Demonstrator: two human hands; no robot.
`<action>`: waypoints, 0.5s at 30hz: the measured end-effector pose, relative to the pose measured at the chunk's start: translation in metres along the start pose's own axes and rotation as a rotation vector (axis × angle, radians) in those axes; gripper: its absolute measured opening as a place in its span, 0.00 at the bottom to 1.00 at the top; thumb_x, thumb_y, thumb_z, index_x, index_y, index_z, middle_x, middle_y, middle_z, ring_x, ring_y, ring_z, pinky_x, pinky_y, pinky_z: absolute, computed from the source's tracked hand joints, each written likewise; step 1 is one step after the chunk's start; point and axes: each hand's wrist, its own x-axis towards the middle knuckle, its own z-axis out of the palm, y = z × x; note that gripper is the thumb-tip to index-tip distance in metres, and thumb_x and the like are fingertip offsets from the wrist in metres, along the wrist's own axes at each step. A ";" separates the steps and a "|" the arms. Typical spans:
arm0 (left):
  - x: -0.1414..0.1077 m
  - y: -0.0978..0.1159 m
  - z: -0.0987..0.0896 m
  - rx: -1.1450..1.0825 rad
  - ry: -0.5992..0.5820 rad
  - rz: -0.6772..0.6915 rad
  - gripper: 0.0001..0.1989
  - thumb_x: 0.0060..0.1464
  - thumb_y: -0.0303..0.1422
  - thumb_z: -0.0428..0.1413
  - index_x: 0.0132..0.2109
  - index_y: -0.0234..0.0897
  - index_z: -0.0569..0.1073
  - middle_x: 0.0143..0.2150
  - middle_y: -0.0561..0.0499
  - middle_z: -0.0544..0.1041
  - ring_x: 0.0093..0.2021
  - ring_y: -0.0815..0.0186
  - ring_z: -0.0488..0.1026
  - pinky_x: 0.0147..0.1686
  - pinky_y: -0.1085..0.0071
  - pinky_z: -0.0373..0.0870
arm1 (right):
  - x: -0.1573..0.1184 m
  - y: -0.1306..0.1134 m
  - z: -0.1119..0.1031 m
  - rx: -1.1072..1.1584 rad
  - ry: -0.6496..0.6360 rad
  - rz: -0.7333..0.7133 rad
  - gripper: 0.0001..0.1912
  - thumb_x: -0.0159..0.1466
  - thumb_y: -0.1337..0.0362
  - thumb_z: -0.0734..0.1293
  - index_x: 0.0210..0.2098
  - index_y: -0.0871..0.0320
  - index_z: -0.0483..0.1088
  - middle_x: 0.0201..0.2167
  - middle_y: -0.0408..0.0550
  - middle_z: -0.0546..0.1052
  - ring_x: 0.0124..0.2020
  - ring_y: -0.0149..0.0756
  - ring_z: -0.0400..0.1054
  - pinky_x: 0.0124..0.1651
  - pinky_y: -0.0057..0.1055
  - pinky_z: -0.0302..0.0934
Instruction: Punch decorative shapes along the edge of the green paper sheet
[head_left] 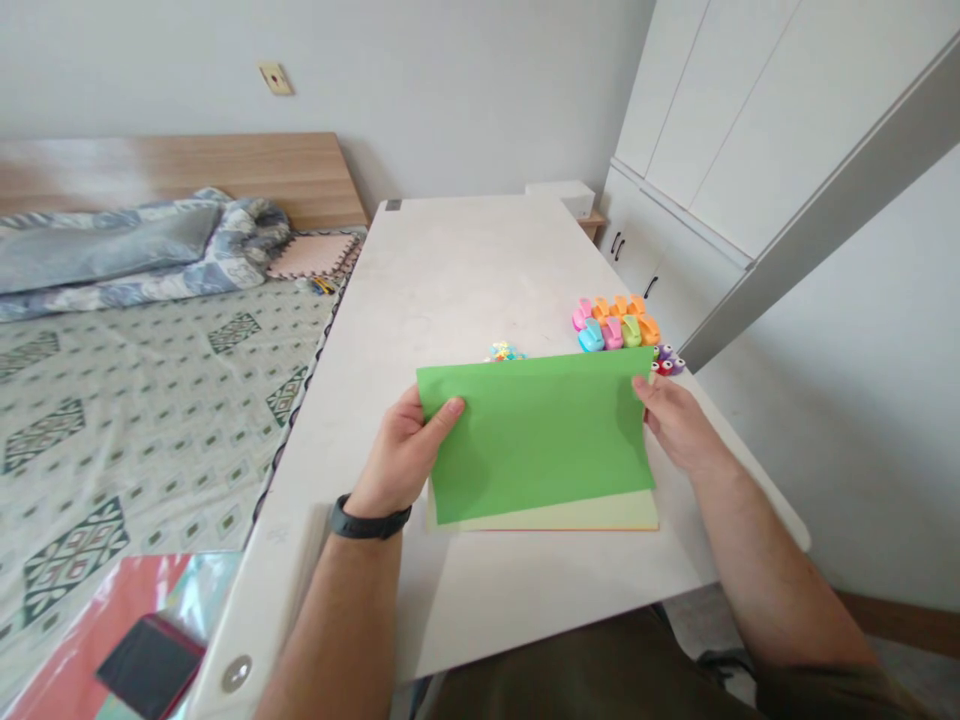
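Note:
A green sheet of paper [540,435] is held up by its two sides, tilted over the white table [465,260]. My left hand [405,445], with a dark band at the wrist, pinches the sheet's left edge, thumb on the front. At the right edge my right hand [679,415] grips it between thumb and fingers. Beneath the green sheet lies a pale yellow sheet [577,512], with a thin reddish edge showing under it. The green sheet hides most of the yellow one.
Behind the paper stand several colourful craft punches [613,325], small purple and red pieces with eyes [667,362] and a little multicoloured heap [504,351]. A white box [562,197] is at the far end. Left, a bed bears a dark flat object [152,665].

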 end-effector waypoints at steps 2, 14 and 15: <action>0.000 -0.001 0.000 -0.004 0.038 0.075 0.20 0.59 0.42 0.63 0.54 0.39 0.74 0.54 0.43 0.81 0.49 0.53 0.80 0.46 0.56 0.81 | -0.004 -0.003 0.004 0.104 -0.074 -0.042 0.24 0.62 0.46 0.72 0.53 0.53 0.76 0.52 0.51 0.81 0.54 0.49 0.75 0.57 0.50 0.69; -0.009 0.008 0.001 0.213 0.252 0.465 0.17 0.58 0.38 0.65 0.52 0.38 0.77 0.50 0.45 0.82 0.48 0.58 0.80 0.49 0.61 0.79 | -0.007 -0.002 0.003 0.111 0.301 -0.527 0.16 0.61 0.57 0.74 0.48 0.46 0.78 0.49 0.47 0.82 0.54 0.51 0.75 0.60 0.56 0.66; -0.009 0.008 0.002 0.225 0.263 0.492 0.16 0.58 0.38 0.65 0.51 0.37 0.77 0.50 0.46 0.82 0.48 0.59 0.80 0.50 0.61 0.79 | -0.007 -0.002 0.003 0.117 0.321 -0.546 0.14 0.60 0.58 0.75 0.47 0.46 0.78 0.48 0.47 0.83 0.52 0.51 0.76 0.60 0.57 0.66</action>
